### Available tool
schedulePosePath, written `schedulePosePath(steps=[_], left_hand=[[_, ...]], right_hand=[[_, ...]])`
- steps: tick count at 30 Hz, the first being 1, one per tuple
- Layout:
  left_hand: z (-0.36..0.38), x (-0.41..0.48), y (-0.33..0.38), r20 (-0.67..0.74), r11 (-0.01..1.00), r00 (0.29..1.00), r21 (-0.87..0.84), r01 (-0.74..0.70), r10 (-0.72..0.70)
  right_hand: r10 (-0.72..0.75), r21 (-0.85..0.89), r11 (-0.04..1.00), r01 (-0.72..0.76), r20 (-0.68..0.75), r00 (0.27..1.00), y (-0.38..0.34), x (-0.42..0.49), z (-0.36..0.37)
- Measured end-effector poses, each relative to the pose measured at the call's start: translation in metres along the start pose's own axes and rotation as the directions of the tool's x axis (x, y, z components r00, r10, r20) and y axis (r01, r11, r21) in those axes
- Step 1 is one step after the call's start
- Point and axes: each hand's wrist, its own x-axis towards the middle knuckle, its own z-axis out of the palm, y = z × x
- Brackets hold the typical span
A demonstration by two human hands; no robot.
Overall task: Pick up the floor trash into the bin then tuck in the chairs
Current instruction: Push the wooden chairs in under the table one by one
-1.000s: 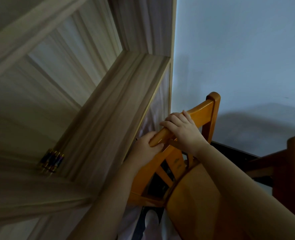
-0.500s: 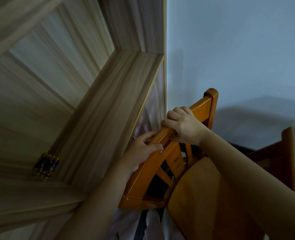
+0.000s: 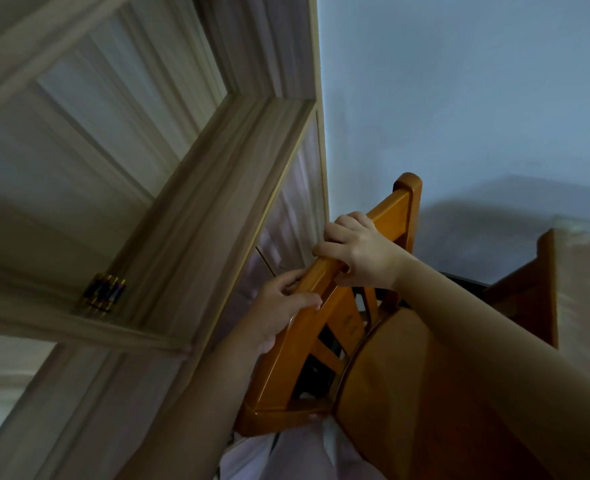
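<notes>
Gripping the top rail of an orange-brown wooden chair (image 3: 324, 327) w/ both hands: left hand (image 3: 279, 313) wrapped round the lower-left stretch of the rail, thumb on the near face, fingers curled behind; right hand (image 3: 362, 258) closed over the rail further up-right, knuckles toward the camera. Chair wood is smooth, glossy varnish, rounded edges; the rail is a gently curved bar ending in a rounded post top at upper right. Rail's long axis runs diagonally, lower left to upper right in view. Below the rail, flat angled slats form the backrest w/ dark gaps btwn them; the curved seat (image 3: 407, 375) sits right of the backrest, partly under the right forearm. Chair is just beside a pale wood-grain shelf unit (image 3: 189, 209) on the left, matte, straight-edged boards w/ streaky grain; can't tell if they touch. On one shelf board, near its front edge, a small dark striped item w/ gold bands (image 3: 103, 293), blurred, can't ID. Pale blue wall (image 3: 459, 98) behind, flat and plain, shadow low on it. At right edge, the corner of a wooden table (image 3: 536, 289), same orange-brown frame, top covered in a pale patterned sheet. White fabric (image 3: 286, 459) w/ a dark stripe shows under the chair at bottom edge.
</notes>
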Motion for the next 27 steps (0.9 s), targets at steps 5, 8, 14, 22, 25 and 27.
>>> schedulePosePath(steps=[5,8,14,22,25,27], left_hand=[[0.015,-0.004,0.010,0.033,1.000,0.999,-0.005,-0.017,0.017],[0.024,0.001,0.011,0.051,1.000,0.999,0.003,-0.012,0.011],[0.016,0.005,0.000,0.045,1.000,0.999,0.009,0.004,-0.004],[0.016,-0.014,-0.014,-0.007,1.000,1.000,-0.029,0.010,-0.010],[0.024,-0.026,-0.016,-0.009,1.000,1.000,-0.031,0.003,-0.003],[0.027,-0.033,-0.019,-0.011,0.999,1.000,-0.037,0.005,-0.005]], right_hand=[[0.032,-0.015,0.999,-0.033,-0.056,0.998,0.006,-0.013,-0.011],[0.049,-0.018,0.999,-0.051,-0.096,0.994,0.011,-0.023,-0.011],[0.068,-0.024,0.997,-0.071,-0.103,0.992,0.003,-0.019,-0.006],[0.048,-0.028,0.998,-0.051,-0.100,0.994,-0.019,-0.024,-0.001],[0.057,-0.008,0.998,-0.058,-0.089,0.994,-0.026,-0.033,-0.004],[0.073,0.001,0.997,-0.073,-0.080,0.994,-0.033,-0.036,-0.010]])
